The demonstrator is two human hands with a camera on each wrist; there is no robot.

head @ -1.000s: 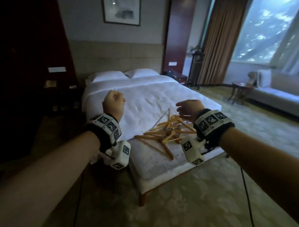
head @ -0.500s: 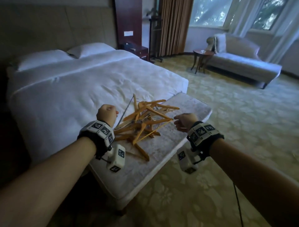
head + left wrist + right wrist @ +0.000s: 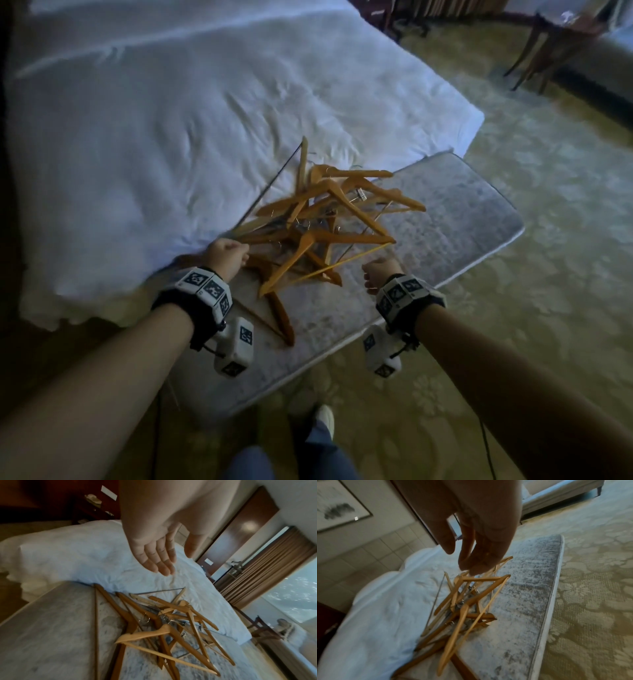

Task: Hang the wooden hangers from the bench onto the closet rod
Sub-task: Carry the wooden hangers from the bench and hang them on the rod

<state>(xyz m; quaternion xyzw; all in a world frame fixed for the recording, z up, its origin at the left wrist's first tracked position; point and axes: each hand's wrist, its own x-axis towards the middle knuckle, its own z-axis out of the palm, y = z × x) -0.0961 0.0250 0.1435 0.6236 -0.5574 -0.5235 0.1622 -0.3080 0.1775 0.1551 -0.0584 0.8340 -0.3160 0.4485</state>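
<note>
Roughly ten wooden hangers [image 3: 329, 222] piled on one bench [image 3: 462, 219].

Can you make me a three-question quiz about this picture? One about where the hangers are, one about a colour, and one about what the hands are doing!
1. Where is the pile of wooden hangers?
A. on the carpet
B. on the bench at the foot of the bed
C. on the pillows

2. What colour is the bed cover?
A. white
B. red
C. black

3. What is the left hand doing?
A. gripping a hanger
B. pressing flat on the bench
C. held open above the pile, holding nothing

Answers:
1 B: the hangers lie tangled on the grey cushioned bench, beside the bed.
2 A: the cover looks white in all three views.
3 C: the left wrist view shows straight fingers with nothing in them. The right hand is empty too.
</note>
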